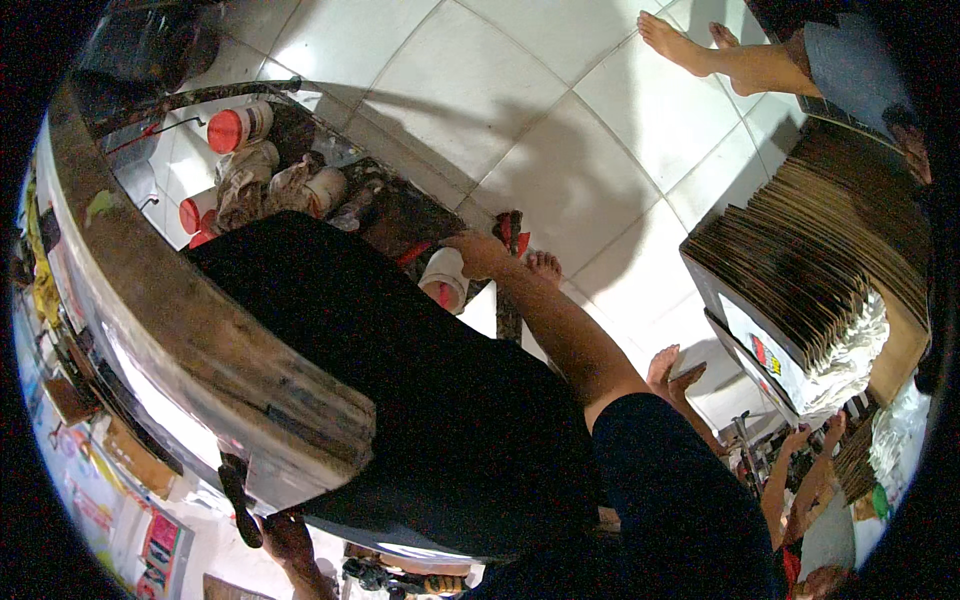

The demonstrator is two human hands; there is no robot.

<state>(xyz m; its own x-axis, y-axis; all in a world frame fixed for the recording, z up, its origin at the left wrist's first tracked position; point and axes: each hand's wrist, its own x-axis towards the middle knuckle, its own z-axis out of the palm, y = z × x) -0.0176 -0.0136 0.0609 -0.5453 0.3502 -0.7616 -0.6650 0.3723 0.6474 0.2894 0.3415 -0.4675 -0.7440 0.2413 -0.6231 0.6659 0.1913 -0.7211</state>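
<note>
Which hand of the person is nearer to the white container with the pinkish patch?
Right. The right hand is at the white container, seemingly touching it; the left hand is far off, near the dark tool.

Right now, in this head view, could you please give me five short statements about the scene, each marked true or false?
1. The right hand is at the white tub. True.
2. The cardboard stack is on the picture's right side. True.
3. The left hand touches the cardboard stack. False: the left hand is near a long dark object.
4. The floor is carpeted. False: it has pale tiles.
5. The uppermost jar has a red lid. True.
</note>
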